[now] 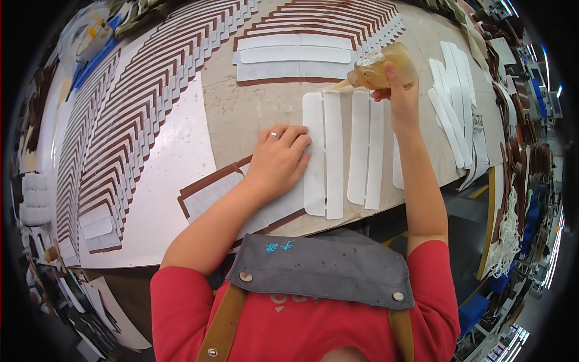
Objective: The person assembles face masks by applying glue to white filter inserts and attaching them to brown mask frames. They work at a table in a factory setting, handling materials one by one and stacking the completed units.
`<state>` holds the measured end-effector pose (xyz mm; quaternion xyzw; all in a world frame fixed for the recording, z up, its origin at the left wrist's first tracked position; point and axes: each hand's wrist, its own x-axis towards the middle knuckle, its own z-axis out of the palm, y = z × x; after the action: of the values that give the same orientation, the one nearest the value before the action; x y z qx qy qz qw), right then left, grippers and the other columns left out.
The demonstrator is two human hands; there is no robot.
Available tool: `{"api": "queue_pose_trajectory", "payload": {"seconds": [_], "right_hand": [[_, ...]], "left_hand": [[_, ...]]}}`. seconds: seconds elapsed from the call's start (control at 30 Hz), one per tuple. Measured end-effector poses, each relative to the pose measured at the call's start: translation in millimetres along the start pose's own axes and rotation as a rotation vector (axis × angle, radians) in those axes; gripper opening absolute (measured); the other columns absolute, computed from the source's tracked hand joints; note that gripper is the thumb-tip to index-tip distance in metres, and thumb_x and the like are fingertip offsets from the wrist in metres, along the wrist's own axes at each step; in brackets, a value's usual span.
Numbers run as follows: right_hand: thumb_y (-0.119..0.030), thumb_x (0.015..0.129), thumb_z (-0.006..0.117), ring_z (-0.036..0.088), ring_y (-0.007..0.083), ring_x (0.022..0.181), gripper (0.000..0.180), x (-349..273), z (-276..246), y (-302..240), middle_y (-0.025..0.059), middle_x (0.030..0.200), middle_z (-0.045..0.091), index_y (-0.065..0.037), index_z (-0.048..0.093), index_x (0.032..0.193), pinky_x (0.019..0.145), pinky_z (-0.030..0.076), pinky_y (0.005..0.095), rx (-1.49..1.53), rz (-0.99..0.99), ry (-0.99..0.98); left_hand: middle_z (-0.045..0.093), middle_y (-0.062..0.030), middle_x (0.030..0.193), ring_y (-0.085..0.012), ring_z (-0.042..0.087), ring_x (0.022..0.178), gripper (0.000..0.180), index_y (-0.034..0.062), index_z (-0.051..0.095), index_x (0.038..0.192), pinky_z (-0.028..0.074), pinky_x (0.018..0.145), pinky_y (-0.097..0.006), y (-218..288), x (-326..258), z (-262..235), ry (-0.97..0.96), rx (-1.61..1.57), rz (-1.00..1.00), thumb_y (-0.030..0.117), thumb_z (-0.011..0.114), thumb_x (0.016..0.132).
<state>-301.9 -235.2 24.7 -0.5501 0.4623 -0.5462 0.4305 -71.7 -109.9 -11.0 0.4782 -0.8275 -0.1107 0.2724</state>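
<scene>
My right hand (403, 96) grips a squeeze bottle (380, 66) of amber liquid, tipped nearly on its side. Its thin nozzle points left, with the tip at the far end of a narrow white strip (333, 157). A wider white strip (313, 181) lies alongside, a thin gap between them. Resting flat by the wider strip's left edge is my left hand (280, 158), fingers stretched out, a ring on one. Under my left forearm lies a brown-edged panel with a pale face (211, 194), partly hidden by the arm. Another pair of white strips (365, 157) sits to the right.
Overlapping rows of brown-edged panels (136, 120) fan across the left of the table, and another stack (295, 66) stands at the far middle. Loose white strips (452, 102) are heaped at the right. A blue tray (96, 60) holds a plastic-wrapped container at the far left.
</scene>
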Motion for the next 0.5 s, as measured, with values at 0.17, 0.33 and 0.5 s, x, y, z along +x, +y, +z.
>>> {"api": "queue_pose_trajectory", "payload": {"seconds": [0.17, 0.33, 0.5], "right_hand": [[-0.04, 0.083, 0.065, 0.055, 0.0103, 0.047, 0.041, -1.7, -0.5, 0.2, 0.0065, 0.071, 0.061, -0.002, 0.057, 0.094, 0.043, 0.046, 0.0205, -0.002, -0.019, -0.007], [-0.041, 0.083, 0.064, 0.054, 0.0103, 0.047, 0.042, -9.0, -4.5, -2.3, 0.0063, 0.072, 0.061, -0.001, 0.056, 0.096, 0.042, 0.044, 0.0203, -0.005, 0.019, -0.016], [-0.037, 0.08, 0.068, 0.051, 0.0105, 0.044, 0.044, -26.7, -6.5, -6.3, 0.0067, 0.073, 0.058, 0.0, 0.051, 0.098, 0.038, 0.04, 0.0202, 0.06, 0.131, -0.058]], "left_hand": [[0.054, -0.0052, 0.112, -0.0265, 0.048, 0.103, 0.021, 0.0077, 0.054, 0.098, 0.035, 0.088, -0.039, 0.5, -0.5, -0.6, 0.002, -0.002, -0.002, 0.013, 0.06, 0.078], [0.054, -0.0051, 0.112, -0.0266, 0.048, 0.104, 0.021, 0.0076, 0.054, 0.098, 0.035, 0.089, -0.039, 1.1, 0.6, -0.3, 0.001, -0.017, -0.004, 0.012, 0.06, 0.078], [0.054, -0.0052, 0.111, -0.0268, 0.048, 0.104, 0.021, 0.0074, 0.055, 0.098, 0.034, 0.091, -0.039, 0.8, 0.2, -0.1, -0.011, -0.012, -0.017, 0.012, 0.06, 0.078]]}}
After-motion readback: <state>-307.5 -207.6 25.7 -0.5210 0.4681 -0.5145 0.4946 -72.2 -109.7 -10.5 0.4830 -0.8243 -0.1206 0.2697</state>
